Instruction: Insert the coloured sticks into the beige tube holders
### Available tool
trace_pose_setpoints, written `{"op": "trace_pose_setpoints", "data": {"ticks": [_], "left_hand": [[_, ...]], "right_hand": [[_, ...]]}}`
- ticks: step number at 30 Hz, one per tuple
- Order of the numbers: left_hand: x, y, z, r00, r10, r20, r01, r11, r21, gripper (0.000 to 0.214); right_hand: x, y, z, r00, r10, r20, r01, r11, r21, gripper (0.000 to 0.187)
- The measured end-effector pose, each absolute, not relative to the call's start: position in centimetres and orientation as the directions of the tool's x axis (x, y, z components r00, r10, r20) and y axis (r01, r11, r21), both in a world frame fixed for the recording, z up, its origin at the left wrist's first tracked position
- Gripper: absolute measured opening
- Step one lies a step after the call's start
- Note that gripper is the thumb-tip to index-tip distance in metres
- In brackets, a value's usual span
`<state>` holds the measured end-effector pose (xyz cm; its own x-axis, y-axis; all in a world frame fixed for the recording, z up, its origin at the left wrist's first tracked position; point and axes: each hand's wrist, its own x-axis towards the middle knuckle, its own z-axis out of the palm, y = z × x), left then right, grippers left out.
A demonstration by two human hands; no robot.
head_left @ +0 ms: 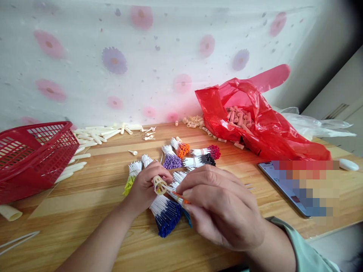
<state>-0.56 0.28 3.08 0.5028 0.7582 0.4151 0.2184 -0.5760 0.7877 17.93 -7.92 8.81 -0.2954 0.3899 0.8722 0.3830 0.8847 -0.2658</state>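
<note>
Location type: apparently a room in a home, used for small handwork. Indicators visible from here: flower-printed sheet (164, 64) hung behind the wooden table (93, 194); white cabinet (350, 85) at right; colour-tipped stick bundles (166, 215), red basket (31, 183) and phone (278, 189) sharing one tabletop.

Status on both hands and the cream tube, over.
Left hand: gripping cream slotted tube. Right hand: pinching thin stick, orange showing, close to tube's mouth. Blue-tipped bundle close by; nothing seen between stick and tube.
</note>
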Motion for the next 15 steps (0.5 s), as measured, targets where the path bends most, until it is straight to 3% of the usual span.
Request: {"op": "trace_pose_setpoints", "data": {"ticks": [15], "left_hand": [[-0.74, 0.52, 2.78, 0.552, 0.756, 0.353, 0.285, -0.569, 0.771, 0.019]], "right_hand": [[17.82, -7.67, 8.28, -0.343, 0.375, 0.861, 0.420, 0.881, -0.217, 0.015]]}}
